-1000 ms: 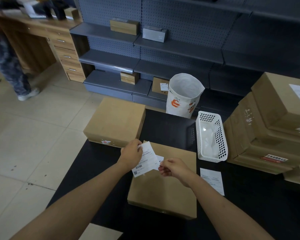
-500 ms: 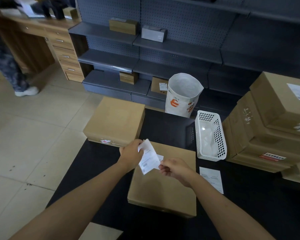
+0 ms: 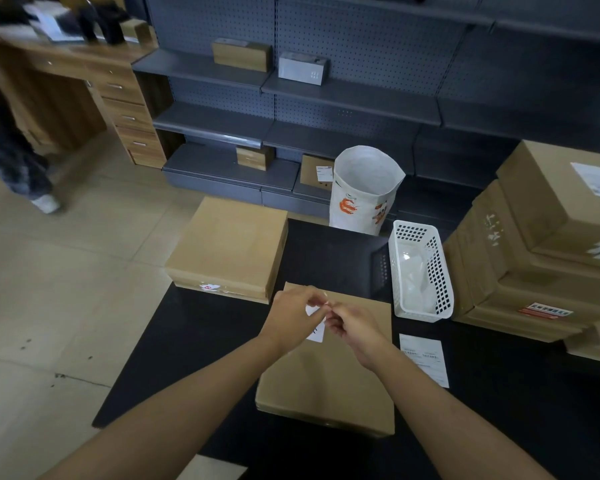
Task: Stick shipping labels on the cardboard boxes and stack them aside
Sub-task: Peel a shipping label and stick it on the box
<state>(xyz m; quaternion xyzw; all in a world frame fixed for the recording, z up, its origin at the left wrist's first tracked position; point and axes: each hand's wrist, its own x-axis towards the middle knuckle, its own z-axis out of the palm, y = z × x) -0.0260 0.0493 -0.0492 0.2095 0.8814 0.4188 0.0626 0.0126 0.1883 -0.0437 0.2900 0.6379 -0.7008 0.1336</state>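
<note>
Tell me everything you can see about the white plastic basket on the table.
The white plastic basket is a long, narrow rectangular tray with perforated walls of small square holes and a solid rim. It stands upright on the black table, between the flat box under the hands and the stacked cardboard boxes. Inside lie pale, crumpled sheets, perhaps label backings; I cannot tell for sure. No hand touches it.

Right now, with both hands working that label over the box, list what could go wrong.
1. Both the left hand and right hand pinch the label, mostly hidden and bunched; it may crease or stick to itself.
2. The cardboard box lies skewed on the table, so the label may land crooked.
</note>
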